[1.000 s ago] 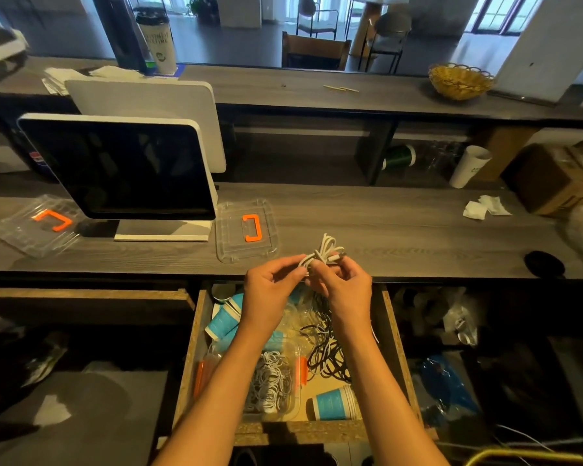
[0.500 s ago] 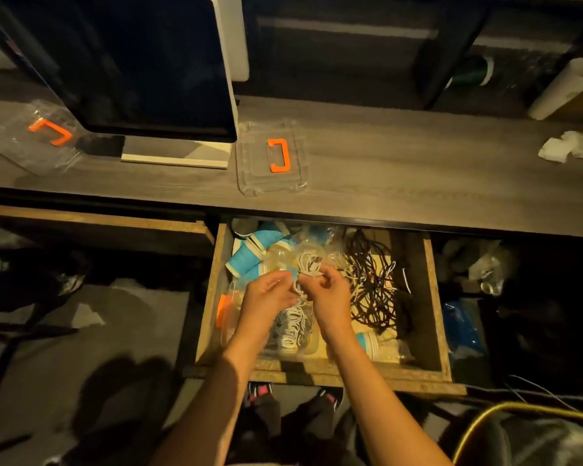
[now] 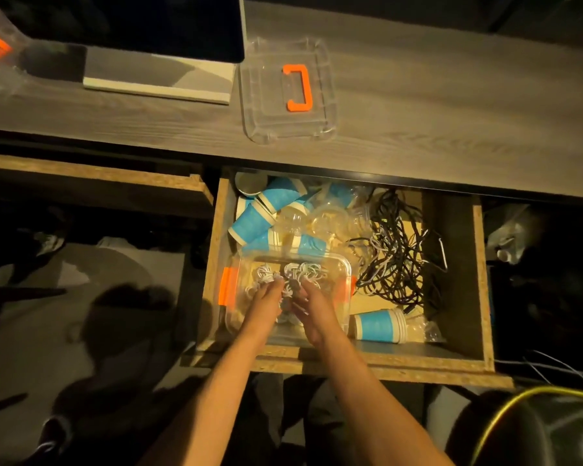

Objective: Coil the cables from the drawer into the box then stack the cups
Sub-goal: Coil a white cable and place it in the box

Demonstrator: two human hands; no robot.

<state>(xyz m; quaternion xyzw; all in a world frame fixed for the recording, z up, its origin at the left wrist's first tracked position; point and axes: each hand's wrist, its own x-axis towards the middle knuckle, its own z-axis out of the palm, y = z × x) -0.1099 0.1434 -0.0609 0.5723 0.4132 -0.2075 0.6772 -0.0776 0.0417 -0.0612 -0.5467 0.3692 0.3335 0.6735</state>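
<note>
Both hands reach into a clear plastic box (image 3: 346, 266) with orange latches, which sits in the open wooden drawer (image 3: 481, 284). My left hand (image 3: 266, 306) and my right hand (image 3: 313, 309) pinch a small coiled white cable (image 3: 288, 288) between their fingertips, low inside the box among other white coils (image 3: 312, 270). A tangle of black cables (image 3: 399, 250) lies in the drawer to the right of the box. Blue paper cups (image 3: 261, 215) lie scattered at the drawer's back left, and a short nested stack of blue cups (image 3: 379, 326) lies on its side at the front right.
Clear plastic cups (image 3: 325, 216) lie behind the box. The box's clear lid (image 3: 270, 129) with an orange handle rests on the grey counter above the drawer. A monitor (image 3: 148, 25) on a white base stands to the lid's left. A yellow cable (image 3: 505, 403) runs bottom right.
Both hands came down from counter height with the coiled white cable and now hold it inside the box. The view tipped downward toward the drawer.
</note>
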